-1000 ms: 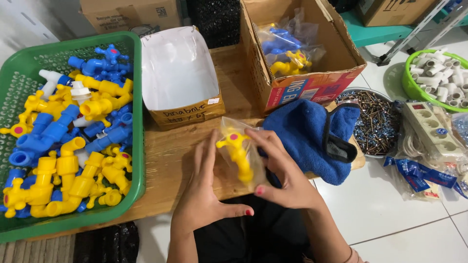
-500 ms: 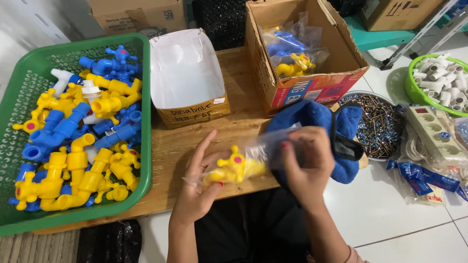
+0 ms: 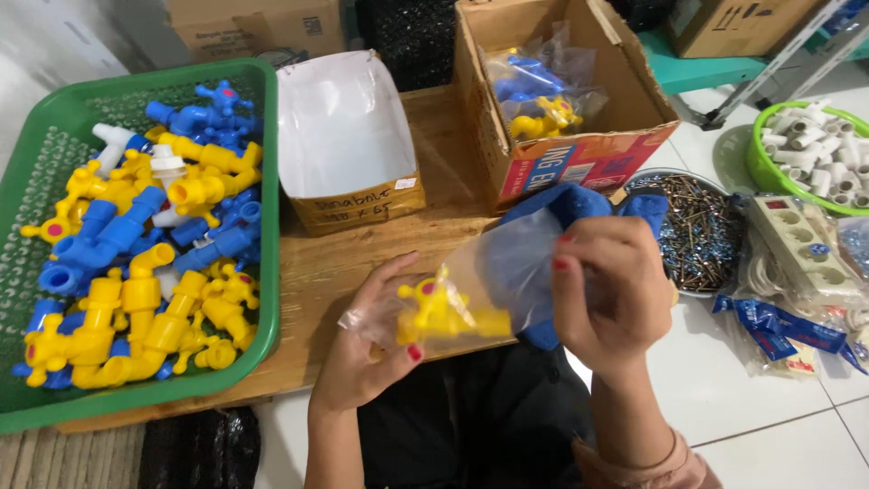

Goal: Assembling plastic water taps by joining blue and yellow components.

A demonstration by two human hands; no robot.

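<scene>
The left hand [image 3: 367,349] and right hand [image 3: 606,294] both pinch a clear plastic bag [image 3: 493,290] with closed fingers, near the wooden table's [image 3: 362,244] near edge. A yellow plastic tap [image 3: 444,312] lies inside the bag, right of the green basket [image 3: 262,235].

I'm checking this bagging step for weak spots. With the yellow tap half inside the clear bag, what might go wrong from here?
1. The yellow plastic tap lies near the clear plastic bag's lower end, held only by the left hand; a loose grip may let it slide out.
2. The right hand pinches thin film, which might tear on the tap's handle.
3. The bowl of screws sits close by; a dropped bag might snag there.
</scene>
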